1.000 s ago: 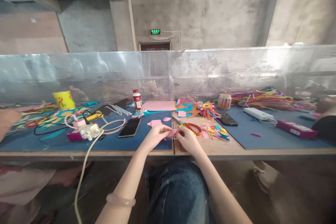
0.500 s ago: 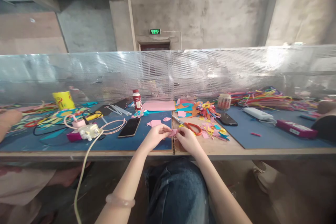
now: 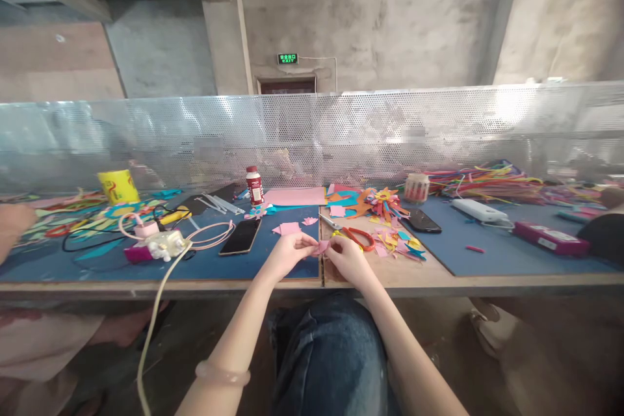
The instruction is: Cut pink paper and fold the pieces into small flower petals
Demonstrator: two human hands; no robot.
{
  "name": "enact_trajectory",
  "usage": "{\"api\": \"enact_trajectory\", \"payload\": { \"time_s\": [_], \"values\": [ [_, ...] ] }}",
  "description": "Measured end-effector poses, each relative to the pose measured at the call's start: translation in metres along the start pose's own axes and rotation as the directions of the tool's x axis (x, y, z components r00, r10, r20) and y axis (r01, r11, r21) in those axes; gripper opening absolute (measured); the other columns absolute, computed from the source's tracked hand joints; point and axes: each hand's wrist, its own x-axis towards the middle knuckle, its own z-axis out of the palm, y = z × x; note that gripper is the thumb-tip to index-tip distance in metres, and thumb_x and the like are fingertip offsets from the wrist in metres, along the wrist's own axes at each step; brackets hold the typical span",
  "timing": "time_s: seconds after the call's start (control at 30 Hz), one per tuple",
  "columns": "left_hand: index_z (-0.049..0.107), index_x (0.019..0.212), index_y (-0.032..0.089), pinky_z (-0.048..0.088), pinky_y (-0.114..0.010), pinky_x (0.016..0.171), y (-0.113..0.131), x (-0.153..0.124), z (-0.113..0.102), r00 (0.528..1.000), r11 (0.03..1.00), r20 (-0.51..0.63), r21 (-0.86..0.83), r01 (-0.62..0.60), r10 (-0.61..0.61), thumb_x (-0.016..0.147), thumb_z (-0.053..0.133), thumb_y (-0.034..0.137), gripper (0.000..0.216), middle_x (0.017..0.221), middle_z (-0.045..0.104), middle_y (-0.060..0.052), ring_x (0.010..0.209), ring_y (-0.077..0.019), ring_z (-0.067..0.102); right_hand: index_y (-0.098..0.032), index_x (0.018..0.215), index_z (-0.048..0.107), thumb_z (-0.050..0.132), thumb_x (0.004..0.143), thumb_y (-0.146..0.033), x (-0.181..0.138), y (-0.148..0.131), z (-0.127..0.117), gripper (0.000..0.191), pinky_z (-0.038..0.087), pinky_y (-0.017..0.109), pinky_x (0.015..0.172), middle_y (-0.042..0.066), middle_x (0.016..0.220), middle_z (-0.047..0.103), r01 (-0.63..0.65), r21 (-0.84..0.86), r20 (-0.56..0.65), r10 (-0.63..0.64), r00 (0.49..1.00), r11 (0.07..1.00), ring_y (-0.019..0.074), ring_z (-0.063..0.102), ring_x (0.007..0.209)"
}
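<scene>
Soft, diffuse light, with white glare on the perforated metal screen (image 3: 316, 136), strongest toward the right. Beneath the worktop (image 3: 414, 275) lies dim shadow. The side edges look stretched and blurred.

Pink paper (image 3: 321, 247), orange-handled scissors (image 3: 348, 231)
</scene>
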Motion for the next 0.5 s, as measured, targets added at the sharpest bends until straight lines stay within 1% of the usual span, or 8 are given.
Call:
{"api": "enact_trajectory", "payload": {
  "time_s": [0.13,0.33,0.5],
  "values": [
    [0.062,0.08,0.013,0.049,-0.03,0.073,-0.0017,0.0003,-0.0005,1.0,1.0,0.005,-0.009,-0.005,0.005,0.067,0.066,0.031,0.024,0.079,0.069,-0.007,0.078,-0.0187,0.063,-0.016,0.064,0.054,0.044,0.073,-0.026,0.0001,-0.0003,-0.0002,0.017,0.036,0.023,0.055,0.0,0.06,0.054,0.0,0.005,0.0,0.0,1.0,1.0,0.0136,0.05,0.059],
    [0.061,0.086,0.013,0.048,-0.028,0.067,0.0015,-0.0008,0.0001,1.0,0.999,0.005,0.041,-0.016,0.016,0.068,0.064,0.034,0.028,0.084,0.068,-0.008,0.08,-0.0192,0.063,-0.015,0.064,0.056,0.042,0.075,-0.028,0.001,-0.0004,-0.0006,0.021,0.037,0.024,0.057,0.001,0.062,0.057,0.0,-0.001,-0.007,0.0,1.0,1.0,0.014,0.051,0.059],
    [0.059,0.084,0.014,0.048,-0.027,0.065,0.0004,-0.0003,0.0002,0.999,0.999,0.007,0.036,-0.032,0.032,0.068,0.064,0.034,0.026,0.081,0.068,-0.007,0.079,-0.0189,0.063,-0.015,0.064,0.057,0.043,0.074,-0.029,0.0013,0.0001,0.0007,0.021,0.037,0.024,0.056,0.002,0.061,0.058,-0.007,-0.024,-0.032,0.007,0.999,1.0,0.014,0.051,0.058]
  ]
}}
